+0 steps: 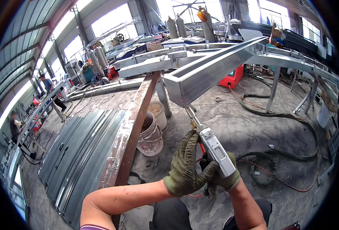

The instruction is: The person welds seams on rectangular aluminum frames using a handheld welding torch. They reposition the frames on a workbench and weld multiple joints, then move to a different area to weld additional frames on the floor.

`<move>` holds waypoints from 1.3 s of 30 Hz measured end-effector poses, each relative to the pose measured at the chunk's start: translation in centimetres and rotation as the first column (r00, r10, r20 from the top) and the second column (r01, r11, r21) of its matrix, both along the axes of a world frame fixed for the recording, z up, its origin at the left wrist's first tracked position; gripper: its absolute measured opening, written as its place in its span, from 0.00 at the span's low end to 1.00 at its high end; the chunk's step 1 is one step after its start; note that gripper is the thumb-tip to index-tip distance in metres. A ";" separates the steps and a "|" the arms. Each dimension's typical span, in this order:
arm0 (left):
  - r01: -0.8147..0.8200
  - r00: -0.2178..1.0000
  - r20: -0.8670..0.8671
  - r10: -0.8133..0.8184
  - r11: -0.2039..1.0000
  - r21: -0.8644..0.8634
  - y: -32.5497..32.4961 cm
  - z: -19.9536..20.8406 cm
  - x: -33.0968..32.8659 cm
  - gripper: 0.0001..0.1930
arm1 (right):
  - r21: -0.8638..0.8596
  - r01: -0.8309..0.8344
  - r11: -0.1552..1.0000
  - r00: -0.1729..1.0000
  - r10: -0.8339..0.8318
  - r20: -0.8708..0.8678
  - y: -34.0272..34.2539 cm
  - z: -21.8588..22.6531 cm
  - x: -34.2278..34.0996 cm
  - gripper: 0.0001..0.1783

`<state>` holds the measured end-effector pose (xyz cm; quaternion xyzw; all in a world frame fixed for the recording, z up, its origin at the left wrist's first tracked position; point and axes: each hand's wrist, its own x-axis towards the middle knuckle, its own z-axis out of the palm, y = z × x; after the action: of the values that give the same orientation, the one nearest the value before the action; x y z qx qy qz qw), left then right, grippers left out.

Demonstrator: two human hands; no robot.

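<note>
Olive-green work gloves cover both my hands. A silver handheld welding gun [216,150] with a slim nozzle sits in my right hand [227,177], which is wrapped around its grip from below, mostly hidden by the gun. Pressed against the gun's left side is my left hand [185,165], fingers together and pointing up along the neck, thumb reaching across toward the grip. The nozzle tip touches or nearly touches the lower corner of a long rectangular metal box section [211,74], its near end facing me. That piece slants away to the upper right, resting on a metal frame [139,69].
A rusty steel beam [133,130] runs along my left, with two dirty buckets [150,140] beside it. Stacked metal profiles [81,153] lie farther left. Thick dark hoses [284,115] coil over the floor at right, near a red machine [232,78]. Two people stand far left.
</note>
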<state>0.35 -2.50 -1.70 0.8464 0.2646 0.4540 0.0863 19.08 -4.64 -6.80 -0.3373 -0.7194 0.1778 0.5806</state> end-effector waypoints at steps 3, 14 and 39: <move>-0.026 1.000 -0.008 0.026 0.999 0.033 0.3 -0.7 -0.2 0.52 | 0.003 -0.014 1.000 1.000 0.014 0.000 0.2 0.0 0.0 0.11; -0.018 1.000 -0.006 0.018 0.999 0.034 0.4 -0.5 -0.1 0.52 | 0.141 0.086 0.986 0.984 -0.107 0.144 0.5 0.2 0.4 0.13; -0.037 0.999 0.005 0.037 0.999 0.017 0.1 -1.1 0.4 0.53 | 0.107 0.099 0.989 0.984 -0.113 0.136 0.0 0.2 0.4 0.11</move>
<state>0.72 -2.40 -2.81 0.8409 0.2760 0.4600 0.0713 19.53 -4.67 -6.56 -0.3575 -0.7477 0.0859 0.5530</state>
